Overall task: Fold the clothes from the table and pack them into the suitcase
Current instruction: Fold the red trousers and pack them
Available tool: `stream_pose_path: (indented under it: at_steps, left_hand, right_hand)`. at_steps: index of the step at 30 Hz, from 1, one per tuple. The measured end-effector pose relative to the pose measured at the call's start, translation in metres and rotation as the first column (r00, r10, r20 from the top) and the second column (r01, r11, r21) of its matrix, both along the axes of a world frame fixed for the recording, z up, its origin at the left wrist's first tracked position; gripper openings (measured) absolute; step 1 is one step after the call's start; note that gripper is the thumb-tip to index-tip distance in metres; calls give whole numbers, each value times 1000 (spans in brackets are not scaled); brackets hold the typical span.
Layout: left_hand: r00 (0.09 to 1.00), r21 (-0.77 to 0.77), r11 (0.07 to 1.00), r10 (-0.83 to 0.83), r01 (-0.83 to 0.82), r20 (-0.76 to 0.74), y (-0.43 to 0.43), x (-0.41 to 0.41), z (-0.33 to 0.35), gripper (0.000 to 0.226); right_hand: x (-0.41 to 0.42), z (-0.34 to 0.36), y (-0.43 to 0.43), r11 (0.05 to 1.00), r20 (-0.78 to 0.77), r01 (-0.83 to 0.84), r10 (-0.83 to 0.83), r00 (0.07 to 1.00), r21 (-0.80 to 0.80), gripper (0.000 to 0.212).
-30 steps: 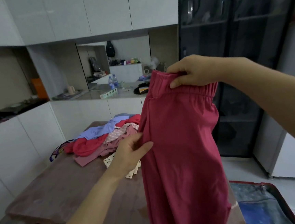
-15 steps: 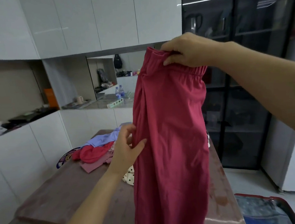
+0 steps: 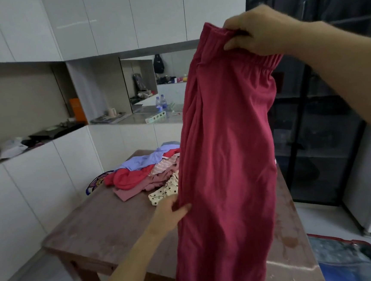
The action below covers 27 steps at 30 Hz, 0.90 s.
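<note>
Dangling above table [image 3: 102,226]: red trousers [image 3: 224,159] | right grip [image 3: 258,33] curled round waistband [image 3: 261,67] | left grip [image 3: 170,211] pinching their edge lower down

White cabinets [image 3: 111,21], dark glass cupboard [image 3: 325,139]

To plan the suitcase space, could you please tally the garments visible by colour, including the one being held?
Dark red trousers, held up: 1
Red garment: 1
Lavender garment: 1
Pink-striped garment: 1
Plain pink garment: 1
Cream dotted garment: 1
Total: 6; more may lie hidden beneath.
</note>
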<state>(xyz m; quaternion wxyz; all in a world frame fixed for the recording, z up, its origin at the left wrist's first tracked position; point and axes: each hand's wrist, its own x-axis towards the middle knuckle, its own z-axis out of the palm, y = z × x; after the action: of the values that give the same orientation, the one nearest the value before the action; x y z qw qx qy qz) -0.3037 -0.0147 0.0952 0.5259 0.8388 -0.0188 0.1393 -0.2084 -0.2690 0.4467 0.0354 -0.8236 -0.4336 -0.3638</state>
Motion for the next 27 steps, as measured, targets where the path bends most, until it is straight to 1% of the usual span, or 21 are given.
stream_pose_path:
  at_steps: [1, 2, 5, 6, 8, 10, 12, 14, 16, 17, 19, 21, 24, 27]
  left_hand:
    - [998, 38, 999, -19, 21, -61, 2, -3, -15, 5]
    - [994, 50, 998, -27, 33, -108, 3, -5, -28, 7]
    - [972, -7, 999, -35, 34, -234, 5, -13, -54, 11]
    - [970, -40, 999, -41, 33, -238, 4, -14, -58, 10]
    - [980, -71, 997, 25, -40, -196, 2, -12, -59, 9]
    - [983, -80, 987, 126, -138, -135, 3, -10, -56, 16]
    - [975, -117, 969, 211, -219, -73, 10, -4, -55, 16]
    - [962, -151, 951, 271, -271, -22, 19, -2, -53, 17]
    - [942, -176, 928, 336, -328, 12, 36, 0, -52, 21]
    - [937, -162, 926, 348, -341, 15, 47, 2, -51, 20]
    - [938, -75, 936, 346, -345, 9, 72, 6, -44, 14]
    - [947, 7, 947, 321, -321, 10, 102, 13, -33, 15]
    - [962, 109, 956, 271, -271, 11, 136, 30, -2, 18]
    - [974, 180, 958, 225, -222, 3, 158, 66, 26, 16]
  right_hand:
    - [2, 1, -1, 1000, 6, 9, -9, 1000, 10, 27]
    - [4, 1, -3, 1000, 11, 20, -20, 1000, 14, 28]
    - [13, 1, -9, 999, 29, 50, -51, 998, 20, 28]
    - [15, 0, -10, 998, 31, 60, -61, 998, 23, 28]
    - [21, -1, -15, 995, 26, 94, -95, 995, 31, 30]
    - [28, -3, -21, 991, 21, 126, -127, 992, 40, 31]
    - [35, -6, -29, 986, 5, 161, -162, 987, 40, 36]
    - [42, -11, -37, 981, -11, 189, -188, 982, 39, 45]
    - [51, -21, -44, 978, -52, 202, -200, 978, 44, 45]
    - [57, -29, -47, 978, -71, 204, -200, 977, 49, 41]
    - [73, -49, -53, 975, -120, 218, -211, 970, 51, 32]
    - [90, -71, -59, 968, -177, 252, -244, 953, 23, 27]
    - [118, -102, -68, 952, -267, 307, -298, 917, -8, 28]
    - [147, -124, -74, 930, -325, 367, -345, 880, 5, 30]
